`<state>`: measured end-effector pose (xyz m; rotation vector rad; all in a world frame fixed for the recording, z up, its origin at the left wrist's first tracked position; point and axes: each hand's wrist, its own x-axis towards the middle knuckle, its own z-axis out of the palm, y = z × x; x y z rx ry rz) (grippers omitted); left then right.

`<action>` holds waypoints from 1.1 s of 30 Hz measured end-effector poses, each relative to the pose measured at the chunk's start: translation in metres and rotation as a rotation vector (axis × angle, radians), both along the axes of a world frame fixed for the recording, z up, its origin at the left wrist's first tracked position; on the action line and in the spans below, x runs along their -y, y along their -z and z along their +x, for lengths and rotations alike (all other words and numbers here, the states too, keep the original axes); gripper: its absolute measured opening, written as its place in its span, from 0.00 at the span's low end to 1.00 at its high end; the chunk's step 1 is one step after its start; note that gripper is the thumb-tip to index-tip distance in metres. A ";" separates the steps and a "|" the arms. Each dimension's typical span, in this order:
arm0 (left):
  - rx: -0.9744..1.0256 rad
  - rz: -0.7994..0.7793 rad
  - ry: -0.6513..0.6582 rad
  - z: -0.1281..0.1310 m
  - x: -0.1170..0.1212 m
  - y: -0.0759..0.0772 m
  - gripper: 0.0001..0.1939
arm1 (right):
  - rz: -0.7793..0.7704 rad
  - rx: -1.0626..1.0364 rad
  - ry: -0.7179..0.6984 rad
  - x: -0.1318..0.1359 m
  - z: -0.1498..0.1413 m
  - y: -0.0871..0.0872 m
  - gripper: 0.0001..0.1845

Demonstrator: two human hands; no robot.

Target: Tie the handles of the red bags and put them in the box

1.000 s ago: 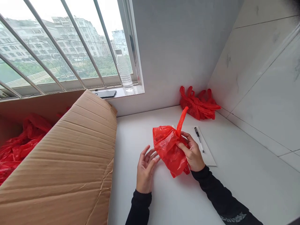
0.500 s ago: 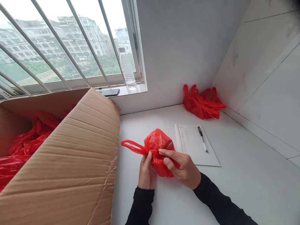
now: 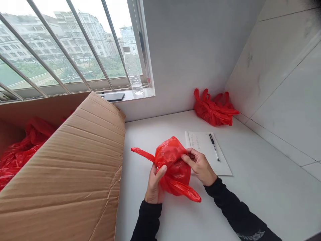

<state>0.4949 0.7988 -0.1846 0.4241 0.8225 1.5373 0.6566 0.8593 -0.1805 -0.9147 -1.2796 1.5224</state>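
Observation:
A crumpled red plastic bag (image 3: 172, 160) is held over the white counter (image 3: 250, 187) in front of me. My left hand (image 3: 153, 185) grips its left side, thumb pressed on the plastic. My right hand (image 3: 200, 165) pinches its right side with curled fingers. One bag handle (image 3: 142, 154) sticks out to the left and another (image 3: 185, 191) trails down toward me.
A large cardboard box (image 3: 75, 174) with red bags inside (image 3: 20, 150) stands at my left. A sheet of paper (image 3: 210, 154) with a pen (image 3: 214, 146) lies just right of my hands. A pile of red bags (image 3: 214, 108) sits in the far corner. A phone (image 3: 112, 97) and a bottle (image 3: 132, 72) stand on the windowsill.
The bag was turned from upright in my right hand to lying between both hands. My left hand closed onto it, and a second handle now hangs toward me.

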 end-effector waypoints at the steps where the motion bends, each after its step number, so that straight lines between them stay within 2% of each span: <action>1: -0.049 0.001 0.009 0.000 -0.001 0.002 0.26 | 0.001 0.002 0.010 0.000 0.000 0.001 0.17; 6: -0.135 -0.033 -0.021 -0.005 -0.004 0.012 0.21 | 0.002 0.012 0.023 -0.001 -0.001 0.002 0.18; 10: -0.169 -0.026 -0.020 -0.007 -0.004 0.017 0.19 | 0.018 0.035 -0.096 0.002 -0.003 -0.001 0.22; 12: -0.161 -0.038 -0.003 -0.007 -0.003 0.018 0.17 | 0.021 0.037 -0.132 0.003 -0.004 -0.002 0.21; 17: -0.114 -0.088 0.048 -0.008 -0.004 0.020 0.16 | -0.005 -0.012 -0.050 0.000 -0.004 0.002 0.18; 24: -0.061 -0.108 0.020 -0.005 -0.003 0.008 0.13 | 0.034 0.002 -0.033 -0.004 -0.005 0.011 0.18; 30: 0.111 -0.106 -0.045 -0.001 -0.001 -0.001 0.15 | -0.012 -0.007 -0.133 -0.001 -0.002 0.004 0.18; 33: 0.174 -0.098 -0.044 0.000 -0.001 -0.006 0.16 | -0.004 -0.001 -0.122 -0.001 -0.002 0.003 0.18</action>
